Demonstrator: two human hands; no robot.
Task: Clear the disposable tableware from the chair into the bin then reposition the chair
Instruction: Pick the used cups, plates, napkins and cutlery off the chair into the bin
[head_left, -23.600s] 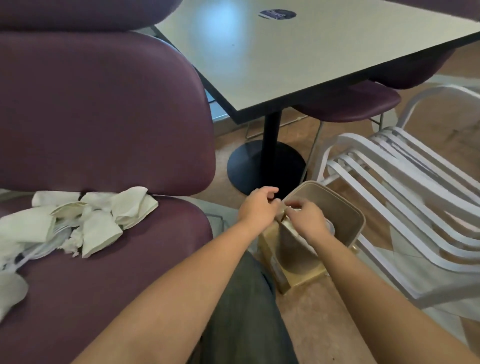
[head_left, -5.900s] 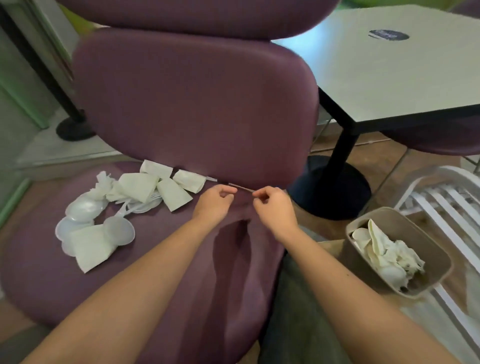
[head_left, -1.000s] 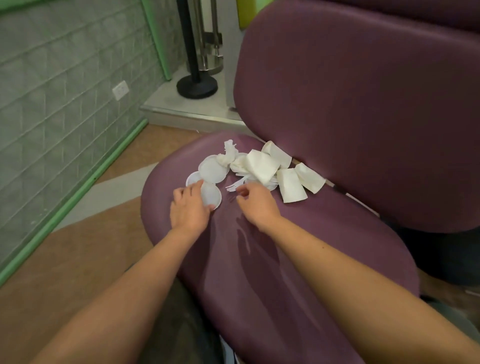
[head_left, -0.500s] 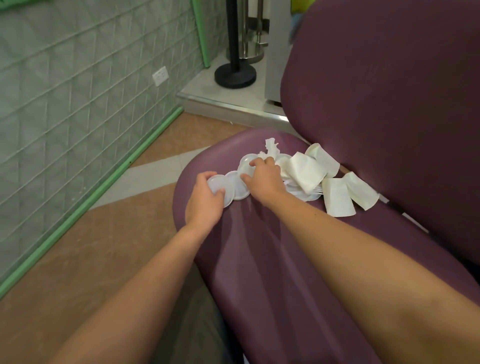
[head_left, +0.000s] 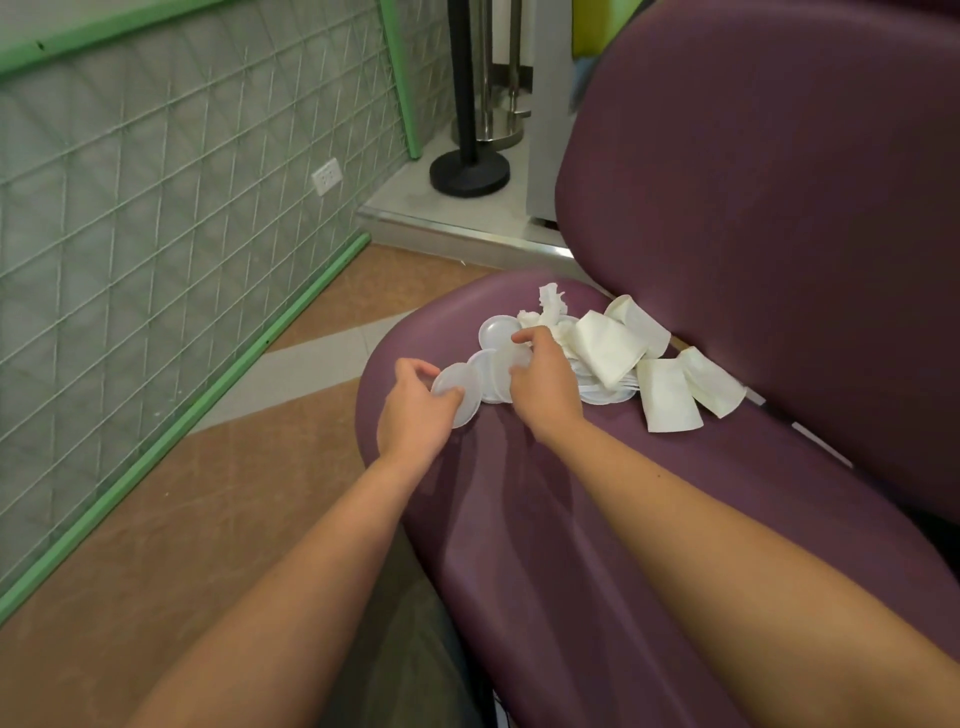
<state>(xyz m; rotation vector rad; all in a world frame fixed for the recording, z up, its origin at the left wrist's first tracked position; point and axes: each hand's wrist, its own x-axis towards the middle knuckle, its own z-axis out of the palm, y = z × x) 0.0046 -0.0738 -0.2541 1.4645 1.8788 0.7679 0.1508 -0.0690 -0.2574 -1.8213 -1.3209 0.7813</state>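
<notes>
Hands gathering lids on the chair seat (head_left: 519, 519): the left hand (head_left: 415, 410), fingers now pinching one lid (head_left: 457, 395) drawn clear, and the right hand (head_left: 540, 384), fingers curled over the overlapping lids (head_left: 493, 371), had closed together since half a second earlier; flattened cups (head_left: 667, 400) remained, bin unseen.

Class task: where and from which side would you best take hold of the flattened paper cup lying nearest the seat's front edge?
Pinch the flattened cup at its wide bottom edge, coming from the front of the seat. That edge lies free on bare cushion, while its upper end sits against the neighbouring cup and the lids.
</notes>
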